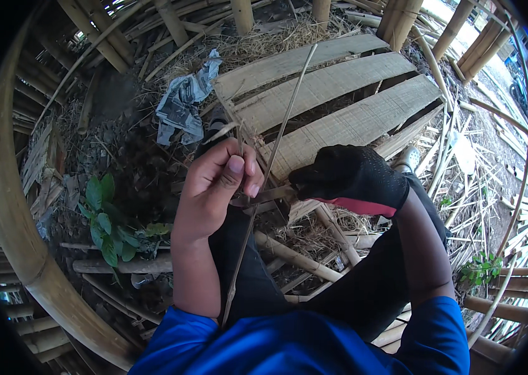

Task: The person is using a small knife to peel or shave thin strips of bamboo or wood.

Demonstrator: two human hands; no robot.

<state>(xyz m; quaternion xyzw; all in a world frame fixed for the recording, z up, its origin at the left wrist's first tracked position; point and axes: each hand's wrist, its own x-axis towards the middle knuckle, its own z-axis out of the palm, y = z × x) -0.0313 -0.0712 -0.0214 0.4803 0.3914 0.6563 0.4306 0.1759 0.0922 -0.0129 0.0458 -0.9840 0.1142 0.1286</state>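
Note:
My bare left hand [217,178] is closed, thumb pressed against the fingers, by a long thin bamboo strip [289,112]. That strip runs slantwise from above the wooden bench down to my lap, along my fingertips. A short, pale sliver [225,131] sticks up above my left fist. In my right hand [357,181], gloved in black with a red-pink palm edge, is a knife [267,195]. Its blade points left and crosses the strip just below my left fingertips; the glove hides most of the handle.
A slatted wooden bench [351,125] stands before me, its near end close to my hands. Crumpled newspaper [189,97] lies left of it, and a leafy plant [109,228] grows nearer. Thick bamboo poles [17,219] curve along the left. Bamboo shavings [463,162] litter the right ground.

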